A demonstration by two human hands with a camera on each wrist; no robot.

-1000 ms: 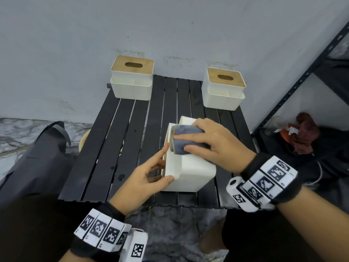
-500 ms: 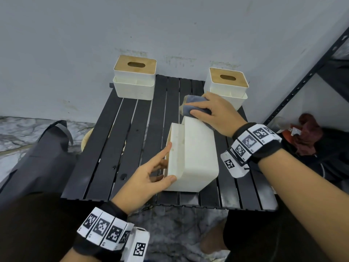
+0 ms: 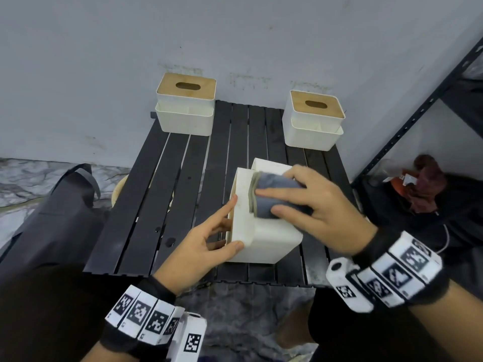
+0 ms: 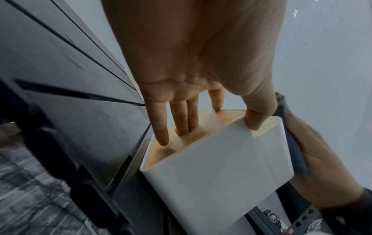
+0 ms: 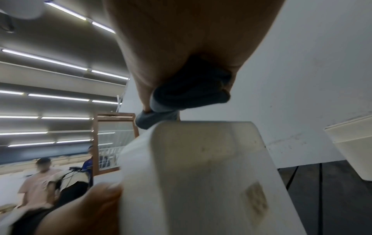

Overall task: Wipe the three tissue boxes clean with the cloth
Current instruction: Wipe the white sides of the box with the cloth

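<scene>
grey wall, marbled floor, black slatted table, dark shelving.

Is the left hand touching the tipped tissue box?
Touching. Left wrist view: left hand thumb clamps the tissue box rim, fingers press its wooden lid.

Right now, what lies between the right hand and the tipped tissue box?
The folded grey cloth: the right hand presses it onto the tipped tissue box. The head view shows this best.
</scene>
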